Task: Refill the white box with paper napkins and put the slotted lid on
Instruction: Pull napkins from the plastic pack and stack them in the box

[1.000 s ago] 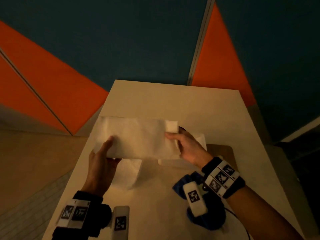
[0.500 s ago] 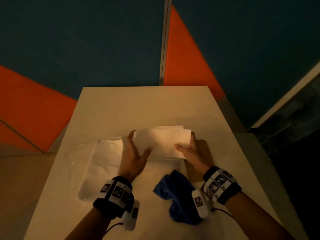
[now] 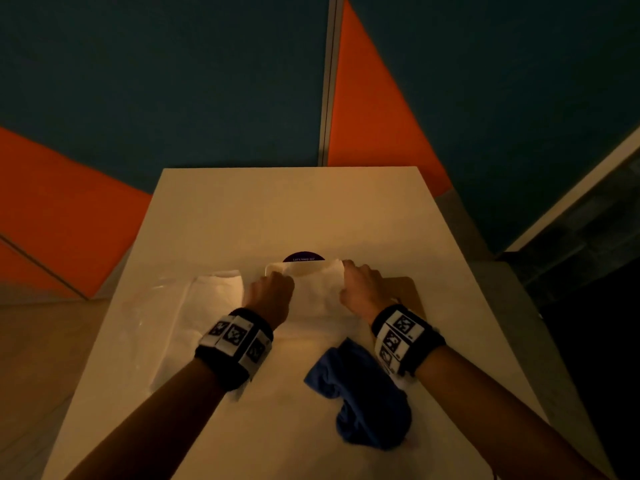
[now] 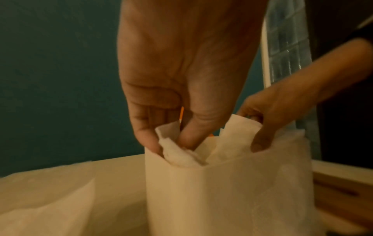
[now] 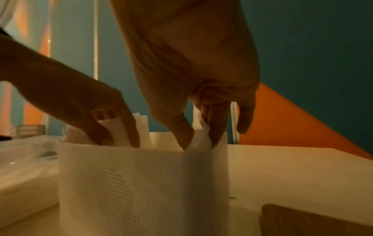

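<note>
The white box (image 3: 311, 306) stands upright in the middle of the table. A folded bundle of white paper napkins (image 4: 181, 154) sticks up out of its open top. My left hand (image 3: 273, 285) pinches the bundle's left end between thumb and fingers at the rim, as the left wrist view shows (image 4: 170, 145). At the other end my right hand (image 3: 358, 287) pinches the napkins the same way, its fingers reaching down inside the box (image 5: 200, 140). The slotted wooden lid (image 3: 410, 289) lies flat on the table just right of the box.
An opened clear-wrapped pack of napkins (image 3: 194, 317) lies left of the box. A crumpled blue cloth (image 3: 367, 393) sits near my right forearm. A dark round sticker (image 3: 304, 257) shows behind the box. The table's far half (image 3: 294, 209) is bare; teal and orange walls lie beyond.
A second ago both hands held the napkin stack stretched out above the table. They brought its ends together and lowered it into the white box.
</note>
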Demonstrator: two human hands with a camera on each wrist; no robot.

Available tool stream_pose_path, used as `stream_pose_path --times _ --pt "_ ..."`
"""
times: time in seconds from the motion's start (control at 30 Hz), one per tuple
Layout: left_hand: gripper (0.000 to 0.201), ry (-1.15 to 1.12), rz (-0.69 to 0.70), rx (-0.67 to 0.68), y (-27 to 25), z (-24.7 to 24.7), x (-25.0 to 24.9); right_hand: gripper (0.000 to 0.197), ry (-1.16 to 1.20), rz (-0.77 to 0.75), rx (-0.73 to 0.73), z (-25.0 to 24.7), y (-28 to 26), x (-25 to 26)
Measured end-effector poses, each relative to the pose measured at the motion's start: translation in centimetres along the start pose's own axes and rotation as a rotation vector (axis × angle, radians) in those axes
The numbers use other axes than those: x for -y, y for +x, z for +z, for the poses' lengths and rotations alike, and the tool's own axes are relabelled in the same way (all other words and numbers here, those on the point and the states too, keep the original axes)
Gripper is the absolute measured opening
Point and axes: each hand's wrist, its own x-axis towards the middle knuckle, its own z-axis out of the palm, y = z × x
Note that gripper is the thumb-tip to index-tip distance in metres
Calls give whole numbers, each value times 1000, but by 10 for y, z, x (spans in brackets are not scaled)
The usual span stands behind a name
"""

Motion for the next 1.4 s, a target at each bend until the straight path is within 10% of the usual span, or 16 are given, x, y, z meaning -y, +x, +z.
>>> stream_pose_path --times 0.17,0.47,0.7,1.0,1.17,1.27,1.4 --pt "27 370 97 69 15 4 -2 43 -206 -86 -9 1 4 2" --pt "49 319 185 -75 11 -10 -4 40 -413 -161 -237 27 8 3" --pt "44 484 154 218 18 -5 -16 40 -523 -203 -28 18 8 0" --pt "31 572 202 272 29 11 -12 39 -538 -327 -143 31 12 -11" --pt "39 500 206 295 23 3 -10 32 -709 -289 77 20 12 -1" --pt "44 188 208 164 10 -11 3 46 -729 -268 160 11 10 2" --pt "26 -483 13 -414 -34 -21 39 49 -673 -275 153 -10 0 12"
